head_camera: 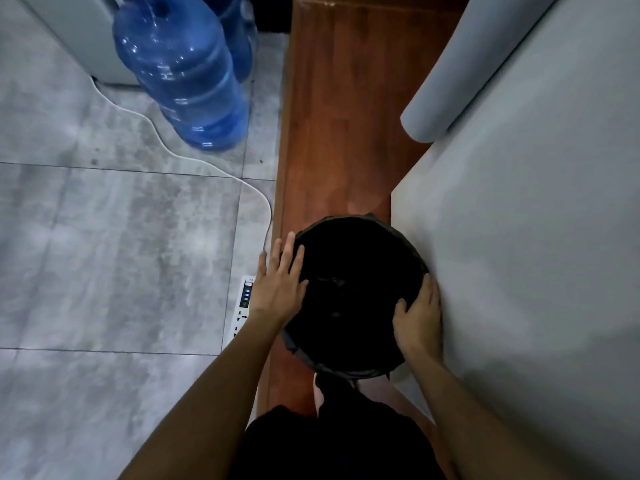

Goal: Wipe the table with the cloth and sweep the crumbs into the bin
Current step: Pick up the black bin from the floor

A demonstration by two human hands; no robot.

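The bin point(356, 292), round and lined with a black bag, sits between the two hands on a reddish wooden strip of floor point(332, 133). The left hand point(280, 285) lies spread and flat, fingers extended over the bin's left rim. The right hand point(419, 317) curls over the right rim, thumb inside and fingers outside, gripping it. Just right of that hand rises the grey counter point(536, 237). Left of the left hand lies a white power strip point(242, 306); far beyond it stand blue water jugs point(183, 71).
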